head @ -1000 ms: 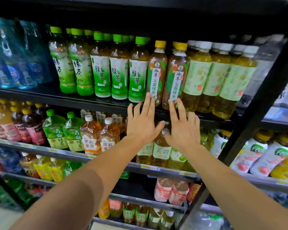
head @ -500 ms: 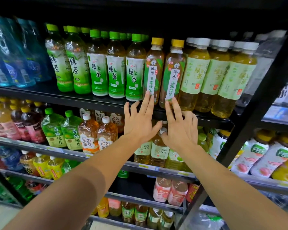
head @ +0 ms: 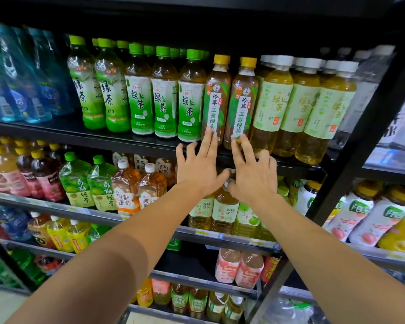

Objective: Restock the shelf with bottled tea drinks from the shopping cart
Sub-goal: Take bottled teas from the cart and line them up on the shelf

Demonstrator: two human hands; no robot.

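Note:
Two yellow-capped tea bottles stand side by side at the front of the upper shelf (head: 150,149). My left hand (head: 198,170) reaches up with straight fingers, and its fingertips touch the lower label of the left yellow-capped bottle (head: 216,99). My right hand (head: 253,176) is beside it, fingers extended, its fingertips on the base of the right yellow-capped bottle (head: 243,101). Neither hand is wrapped around a bottle. The shopping cart is out of view.
Green-capped green tea bottles (head: 164,94) fill the shelf to the left, white-capped yellow tea bottles (head: 299,104) to the right, blue bottles (head: 17,85) far left. A black upright post (head: 369,127) frames the right side. Lower shelves hold several more drinks.
Both hands stay at the bases of the two yellow-capped bottles with fingers straight. The bottles sit a touch further back and straighter than before.

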